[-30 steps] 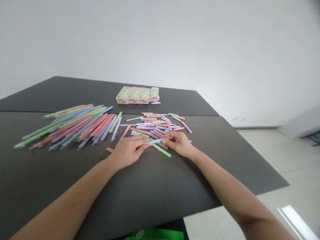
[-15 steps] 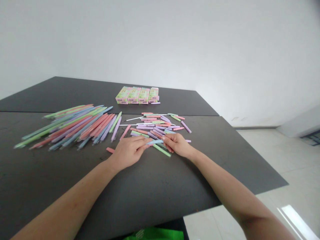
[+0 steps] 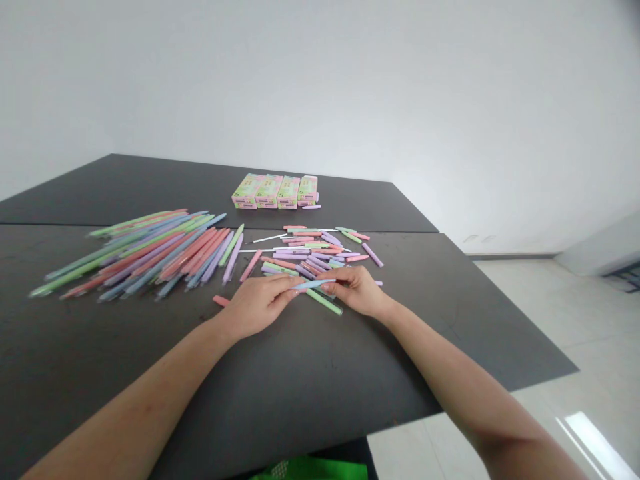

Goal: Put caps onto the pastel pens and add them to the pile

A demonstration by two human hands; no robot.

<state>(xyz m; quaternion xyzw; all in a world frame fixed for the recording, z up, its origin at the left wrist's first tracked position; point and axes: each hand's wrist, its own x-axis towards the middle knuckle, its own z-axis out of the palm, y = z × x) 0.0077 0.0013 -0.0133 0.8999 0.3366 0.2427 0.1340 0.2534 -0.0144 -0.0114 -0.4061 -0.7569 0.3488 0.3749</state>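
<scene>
A light blue pen piece (image 3: 314, 284) runs between my two hands, above the dark table. My left hand (image 3: 260, 301) pinches its left end, and my right hand (image 3: 360, 291) grips its right end, with the fingers covering both tips. Just beneath it a green pen piece (image 3: 325, 303) lies slanted on the table. Beyond my hands spreads a loose heap of short pink, purple, green and blue pen parts (image 3: 293, 255), with thin white refills (image 3: 267, 238) among them. A red piece (image 3: 220, 301) lies beside my left wrist.
On the left lies a large pile of long pastel pens (image 3: 145, 250). Several pink and green boxes (image 3: 267, 192) stand in a row farther back, near the wall. The dark table (image 3: 310, 387) has a seam across it, and its right edge drops to a tiled floor (image 3: 545, 300).
My right-hand fingers have shifted on the blue pen piece, and more of its right part shows. My left hand stays nearly in place.
</scene>
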